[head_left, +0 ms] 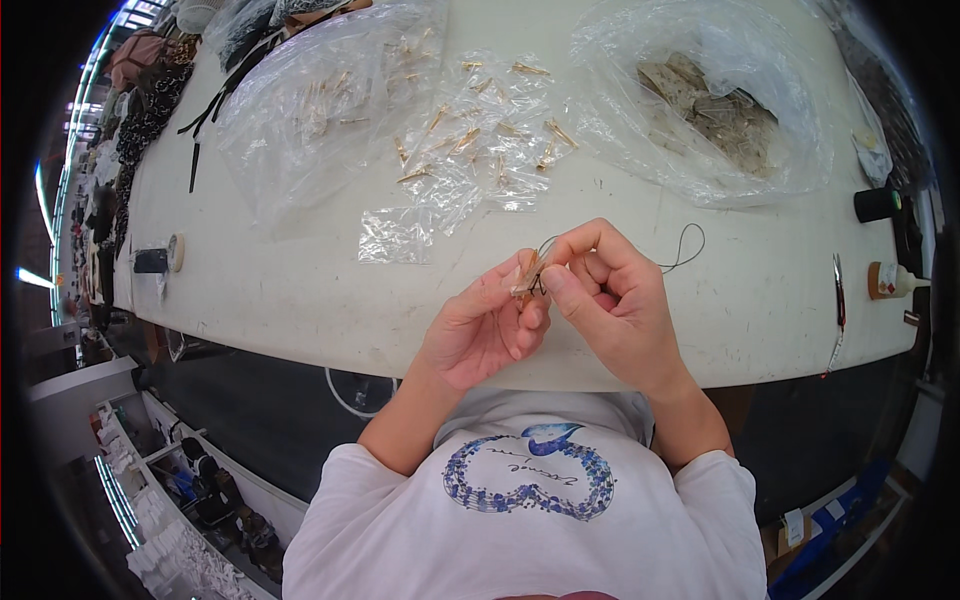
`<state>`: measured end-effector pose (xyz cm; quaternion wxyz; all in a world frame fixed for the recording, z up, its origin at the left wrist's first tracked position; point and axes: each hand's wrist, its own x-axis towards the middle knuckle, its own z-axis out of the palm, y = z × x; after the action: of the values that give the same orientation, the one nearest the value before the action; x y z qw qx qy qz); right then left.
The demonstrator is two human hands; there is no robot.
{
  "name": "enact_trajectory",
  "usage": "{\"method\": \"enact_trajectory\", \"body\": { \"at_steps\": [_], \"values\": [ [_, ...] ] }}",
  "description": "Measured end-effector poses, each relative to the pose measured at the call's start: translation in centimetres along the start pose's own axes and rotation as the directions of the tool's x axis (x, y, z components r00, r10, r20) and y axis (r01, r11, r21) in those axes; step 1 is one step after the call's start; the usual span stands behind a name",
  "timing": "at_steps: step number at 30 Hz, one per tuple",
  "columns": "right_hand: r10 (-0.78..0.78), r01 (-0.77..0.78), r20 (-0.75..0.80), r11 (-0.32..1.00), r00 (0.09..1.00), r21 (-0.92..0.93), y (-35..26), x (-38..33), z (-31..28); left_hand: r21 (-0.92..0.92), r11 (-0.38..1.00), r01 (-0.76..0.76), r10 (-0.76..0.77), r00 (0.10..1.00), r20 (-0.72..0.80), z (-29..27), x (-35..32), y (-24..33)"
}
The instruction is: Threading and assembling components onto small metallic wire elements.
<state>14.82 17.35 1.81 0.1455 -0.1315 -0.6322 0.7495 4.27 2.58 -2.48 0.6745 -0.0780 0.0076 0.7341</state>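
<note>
Near the table's front edge, my left hand (488, 322) pinches a small clear piece with gold colour in it (524, 284) between thumb and fingers. My right hand (618, 300) meets it from the other side, its thumb and forefinger closed on a thin dark cord (541, 286). A loop of the cord (690, 245) comes out behind the right hand and lies on the table. Fingers hide part of the small piece, so its exact kind is unclear. Beyond my hands lie several small clear packets with gold-coloured metal pieces (465, 140). One flat clear packet (396, 236) lies closest to the left hand.
A large clear bag with gold pieces (330, 110) lies at the far left, another with brownish pieces (715, 110) at the far right. On the right are a black thread spool (877, 205), a bottle (888, 281) and slim tweezers (839, 310). A tape roll (176, 253) stands left.
</note>
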Motion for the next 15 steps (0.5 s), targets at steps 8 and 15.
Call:
{"method": "enact_trajectory", "body": {
  "at_steps": [8, 15],
  "values": [
    [0.038, -0.047, -0.031, 0.931, 0.999, -0.362, -0.2, 0.1, -0.9, 0.967, 0.126, -0.223, 0.555, 0.824, 0.117, 2.0, -0.1, -0.7],
    [0.129, -0.133, -0.129, 0.991, 0.983, -0.022, 0.3, -0.6, -0.3, 0.919, 0.341, -0.198, 0.516, 0.856, -0.007, 3.2, -0.4, -0.3]
  ]
}}
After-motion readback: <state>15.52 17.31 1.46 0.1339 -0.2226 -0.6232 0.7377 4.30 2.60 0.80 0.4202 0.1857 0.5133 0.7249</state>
